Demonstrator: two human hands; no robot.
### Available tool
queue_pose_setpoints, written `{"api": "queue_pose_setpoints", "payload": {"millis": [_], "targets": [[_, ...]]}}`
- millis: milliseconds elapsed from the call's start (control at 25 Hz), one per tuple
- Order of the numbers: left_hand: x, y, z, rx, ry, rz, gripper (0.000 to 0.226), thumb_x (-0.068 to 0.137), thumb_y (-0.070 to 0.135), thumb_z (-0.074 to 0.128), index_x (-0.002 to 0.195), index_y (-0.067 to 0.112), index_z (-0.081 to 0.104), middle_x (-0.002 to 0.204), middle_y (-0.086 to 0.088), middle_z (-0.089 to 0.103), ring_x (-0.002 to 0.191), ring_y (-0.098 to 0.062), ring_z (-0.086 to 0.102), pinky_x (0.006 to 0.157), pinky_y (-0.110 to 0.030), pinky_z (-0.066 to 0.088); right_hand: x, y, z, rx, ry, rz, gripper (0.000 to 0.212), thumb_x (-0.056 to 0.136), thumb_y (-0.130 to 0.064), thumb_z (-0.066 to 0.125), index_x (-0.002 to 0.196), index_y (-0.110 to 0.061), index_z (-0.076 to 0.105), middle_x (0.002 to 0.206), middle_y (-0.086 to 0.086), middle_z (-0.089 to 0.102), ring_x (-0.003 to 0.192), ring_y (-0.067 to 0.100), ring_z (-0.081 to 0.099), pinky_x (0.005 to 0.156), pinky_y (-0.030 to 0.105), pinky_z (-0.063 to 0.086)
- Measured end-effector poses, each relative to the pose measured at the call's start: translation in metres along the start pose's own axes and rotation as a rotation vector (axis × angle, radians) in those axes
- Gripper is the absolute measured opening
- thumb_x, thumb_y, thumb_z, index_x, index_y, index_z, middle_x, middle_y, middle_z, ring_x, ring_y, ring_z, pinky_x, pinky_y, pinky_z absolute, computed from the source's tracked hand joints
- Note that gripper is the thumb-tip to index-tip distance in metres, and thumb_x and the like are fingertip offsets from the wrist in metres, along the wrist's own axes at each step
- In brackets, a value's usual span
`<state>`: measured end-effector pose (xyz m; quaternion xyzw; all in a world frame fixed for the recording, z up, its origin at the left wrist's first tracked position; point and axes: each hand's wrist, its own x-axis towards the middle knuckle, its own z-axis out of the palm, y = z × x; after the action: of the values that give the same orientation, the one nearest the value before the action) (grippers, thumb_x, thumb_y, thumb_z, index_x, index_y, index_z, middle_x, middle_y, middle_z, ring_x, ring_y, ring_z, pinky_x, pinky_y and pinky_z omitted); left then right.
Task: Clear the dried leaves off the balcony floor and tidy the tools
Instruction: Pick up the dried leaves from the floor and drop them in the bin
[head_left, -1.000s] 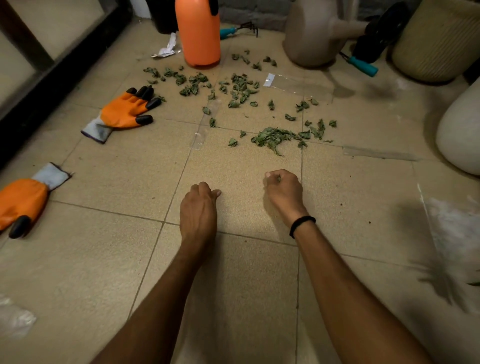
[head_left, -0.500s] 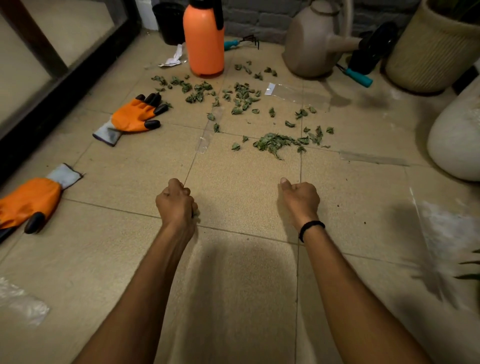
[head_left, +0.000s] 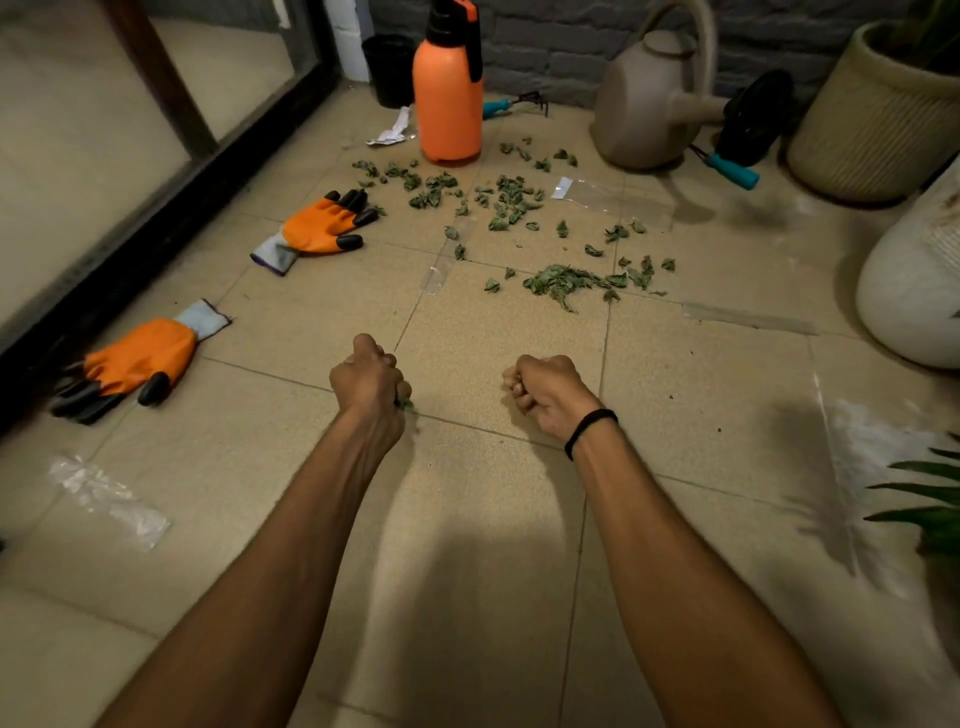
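Dried green leaves lie scattered over the tiles, with a denser pile (head_left: 563, 283) ahead of my hands and more leaves (head_left: 506, 200) farther back. My left hand (head_left: 370, 379) is a fist above the floor, and bits of green leaf (head_left: 405, 402) poke out under its fingers. My right hand (head_left: 545, 392) is also a tight fist, and what it holds is hidden. Two orange gloves lie at the left, one glove (head_left: 319, 231) farther and the other glove (head_left: 130, 364) nearer. An orange sprayer bottle (head_left: 448, 93) stands at the back.
A beige watering can (head_left: 647, 109), a teal-handled rake (head_left: 511, 104), a teal-handled tool (head_left: 732, 171), a small black pot (head_left: 389, 67), a woven planter (head_left: 878, 114) and a white pot (head_left: 914, 291) line the back and right. Clear plastic bags (head_left: 106, 496) lie on the floor. A glass door frame (head_left: 156, 228) runs along the left.
Both hands have lifted off the tile and drawn back toward me as fists. The right hand pinched a leaf a second ago. The view has tilted up.
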<state>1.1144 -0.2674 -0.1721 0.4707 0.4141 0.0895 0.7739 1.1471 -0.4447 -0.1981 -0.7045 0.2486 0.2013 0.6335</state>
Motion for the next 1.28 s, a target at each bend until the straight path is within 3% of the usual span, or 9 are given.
{"api": "queue_pose_setpoints", "payload": {"millis": [200, 320, 680, 840, 1000, 1280], "targets": [[-0.036, 0.058, -0.045, -0.052, 0.016, 0.066, 0.033, 0.097, 0.011, 0.039, 0.067, 0.021, 0.030, 0.048, 0.005, 0.022, 0.041, -0.012, 0.013, 0.042, -0.022, 0.013, -0.063, -0.032, 0.054, 0.069, -0.218, -0.026, 0.028, 0.098, -0.016, 0.047, 0.074, -0.009, 0.058, 0.061, 0.001, 0.051, 0.046, 0.007, 0.039, 0.037, 0.016, 0.027], [-0.060, 0.106, -0.099, -0.077, 0.077, 0.199, 0.035, 0.101, 0.016, 0.039, 0.067, 0.019, 0.031, 0.043, 0.006, 0.023, 0.034, -0.011, 0.016, 0.038, -0.017, 0.016, -0.110, -0.047, 0.108, 0.058, -0.350, -0.024, 0.026, 0.097, -0.015, 0.045, 0.073, -0.011, 0.054, 0.060, 0.000, 0.048, 0.044, 0.007, 0.035, 0.036, 0.016, 0.023], [-0.186, 0.226, -0.370, -0.191, 0.534, 0.484, 0.027, 0.096, 0.017, 0.039, 0.069, 0.020, 0.039, 0.048, 0.006, 0.033, 0.035, -0.010, 0.023, 0.039, -0.019, 0.018, -0.338, -0.008, 0.356, -0.103, -0.972, 0.027, 0.029, 0.096, -0.012, 0.039, 0.069, -0.015, 0.047, 0.057, -0.003, 0.043, 0.036, 0.003, 0.031, 0.031, 0.015, 0.019], [-0.263, 0.245, -0.481, -0.243, 0.792, 0.584, 0.025, 0.095, 0.016, 0.042, 0.070, 0.017, 0.042, 0.048, 0.005, 0.037, 0.033, -0.009, 0.028, 0.043, -0.022, 0.022, -0.459, 0.029, 0.420, -0.229, -1.212, 0.018, 0.026, 0.092, -0.008, 0.040, 0.069, -0.014, 0.049, 0.053, -0.002, 0.045, 0.037, 0.005, 0.032, 0.031, 0.016, 0.021], [-0.323, 0.236, -0.565, -0.312, 0.949, 0.647, 0.027, 0.095, 0.018, 0.043, 0.068, 0.020, 0.042, 0.047, 0.005, 0.036, 0.035, -0.012, 0.028, 0.045, -0.025, 0.022, -0.573, 0.057, 0.458, -0.372, -1.398, -0.064, 0.029, 0.094, -0.010, 0.040, 0.068, -0.015, 0.049, 0.054, -0.002, 0.045, 0.038, 0.006, 0.033, 0.033, 0.016, 0.022], [-0.430, 0.217, -0.741, -0.347, 1.237, 0.797, 0.027, 0.095, 0.020, 0.043, 0.069, 0.019, 0.043, 0.048, 0.005, 0.036, 0.035, -0.011, 0.027, 0.043, -0.024, 0.021, -0.765, 0.144, 0.515, -0.640, -1.590, -0.105, 0.028, 0.098, -0.014, 0.041, 0.071, -0.016, 0.051, 0.053, -0.003, 0.046, 0.039, 0.005, 0.034, 0.034, 0.015, 0.026]]}}
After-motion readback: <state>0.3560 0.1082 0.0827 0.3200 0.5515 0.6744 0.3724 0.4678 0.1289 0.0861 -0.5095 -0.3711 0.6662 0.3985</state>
